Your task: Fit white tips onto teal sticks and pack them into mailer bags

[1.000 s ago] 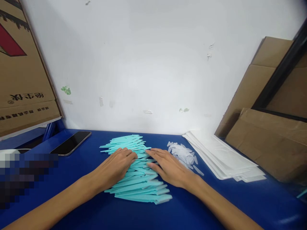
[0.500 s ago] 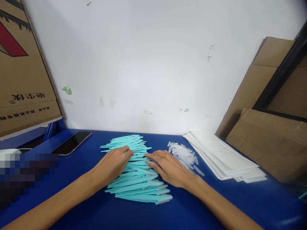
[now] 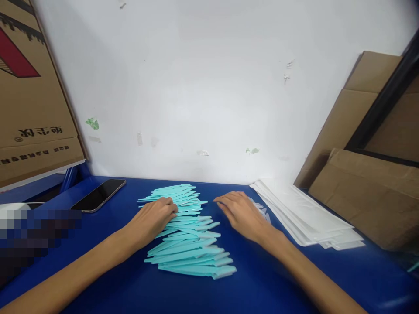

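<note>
A long row of turquoise sticks [image 3: 190, 255] with pale caps on many right-hand ends lies across the middle of the blue table. My left hand [image 3: 157, 218] rests on the left side of the row, its fingers curled together; what they hold, if anything, is hidden. To the right of the row, my right hand [image 3: 237, 213] hovers with its fingers bent and partly apart, nothing visible in them. It covers most of a small pile of translucent caps [image 3: 264, 213], of which only the right edge shows.
White flat bags [image 3: 304, 213] are stacked on the right of the blue table [image 3: 262, 283]. A dark phone [image 3: 100, 195] lies at the left. Cardboard [image 3: 366, 196] stands at the far right, a printed carton [image 3: 36, 96] at the left, and a white wall [image 3: 196, 87] behind.
My right hand has moved off the sticks, right and slightly away from me, now covering much of the cap pile. My left hand has shifted slightly left, still at the row.
</note>
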